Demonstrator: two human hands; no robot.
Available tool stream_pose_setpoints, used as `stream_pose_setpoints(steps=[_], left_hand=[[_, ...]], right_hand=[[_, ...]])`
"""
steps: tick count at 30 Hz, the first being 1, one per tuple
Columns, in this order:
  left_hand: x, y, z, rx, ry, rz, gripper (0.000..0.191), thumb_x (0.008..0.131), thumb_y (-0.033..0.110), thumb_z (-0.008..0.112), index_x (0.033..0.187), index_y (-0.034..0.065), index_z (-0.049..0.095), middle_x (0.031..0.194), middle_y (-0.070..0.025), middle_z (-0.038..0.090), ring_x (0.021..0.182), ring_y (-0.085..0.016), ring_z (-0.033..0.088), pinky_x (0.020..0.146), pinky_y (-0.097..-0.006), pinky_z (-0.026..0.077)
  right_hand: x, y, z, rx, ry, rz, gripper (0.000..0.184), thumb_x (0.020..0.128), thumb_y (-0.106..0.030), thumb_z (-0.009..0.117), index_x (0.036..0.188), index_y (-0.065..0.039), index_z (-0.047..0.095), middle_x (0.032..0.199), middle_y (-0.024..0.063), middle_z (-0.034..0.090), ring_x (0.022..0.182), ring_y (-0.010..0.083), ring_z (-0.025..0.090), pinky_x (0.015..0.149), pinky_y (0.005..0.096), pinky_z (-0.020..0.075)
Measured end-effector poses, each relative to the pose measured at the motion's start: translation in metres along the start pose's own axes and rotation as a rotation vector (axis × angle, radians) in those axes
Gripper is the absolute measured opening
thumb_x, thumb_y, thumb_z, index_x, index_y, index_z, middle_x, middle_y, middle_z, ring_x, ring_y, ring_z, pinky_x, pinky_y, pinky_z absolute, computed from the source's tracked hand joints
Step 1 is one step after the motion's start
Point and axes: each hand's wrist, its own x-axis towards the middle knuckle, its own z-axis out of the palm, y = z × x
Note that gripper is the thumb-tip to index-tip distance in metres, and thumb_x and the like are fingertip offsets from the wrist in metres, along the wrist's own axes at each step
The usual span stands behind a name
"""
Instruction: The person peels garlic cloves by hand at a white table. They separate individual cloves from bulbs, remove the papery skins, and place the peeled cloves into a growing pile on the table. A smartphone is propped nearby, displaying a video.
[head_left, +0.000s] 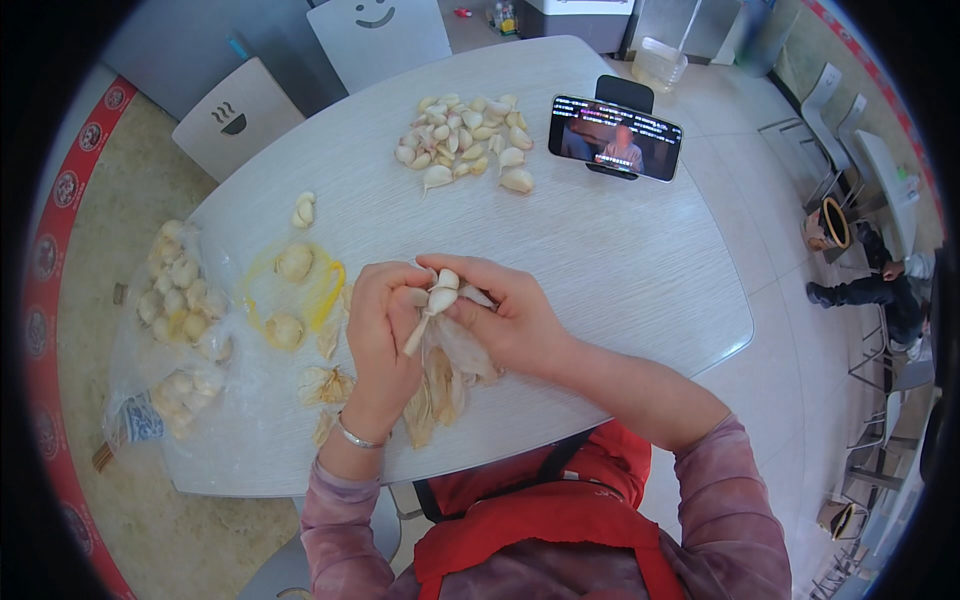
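A partly peeled garlic bulb (441, 300), its stem pointing down toward me, is held between my two hands above the table. My left hand (386, 319) grips it from the left, a silver bracelet at the wrist. From the right, the fingers and thumb of my right hand (506, 311) close on it, with loose papery skin hanging beneath. Dry garlic skins (442, 382) lie on the table just below. Left of my hands, two whole garlic bulbs (293, 262) rest by a yellow mesh net (330, 300).
A pile of separated garlic cloves (465, 135) lies on the table's (615, 247) far side. Beside it, a phone (615, 139) on a stand plays a video. A clear plastic bag (180, 300) of garlic bulbs is at left. Chairs (238, 120) stand behind; another person (892, 292) sits far right.
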Motion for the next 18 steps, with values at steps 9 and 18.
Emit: stream_pose_setpoints(steps=[9,18], left_hand=[[0.003,-0.001,-0.013,-0.784,0.121,-0.406,0.009,0.097,0.002,0.048,0.106,0.0029,0.052,0.098,-0.0042,0.052,0.081,-0.014,0.058,0.064,-0.0256,0.046],[0.01,-0.001,-0.034,-0.511,-0.013,-0.207,0.014,0.091,-0.003,0.053,0.099,0.0024,0.063,0.099,-0.0033,0.056,0.077,-0.01,0.053,0.063,-0.0231,0.042]], right_hand=[[0.006,-0.005,-0.01,0.288,-0.041,0.148,0.048,0.096,0.002,0.049,0.143,-0.01,0.048,0.122,0.0051,0.059,0.114,0.0117,0.055,0.099,0.0281,0.044],[0.008,0.0,-0.008,-0.08,-0.163,-0.029,0.053,0.094,0.006,0.05,0.144,-0.009,0.048,0.121,0.0053,0.057,0.118,0.0133,0.052,0.1,0.0283,0.0438]])
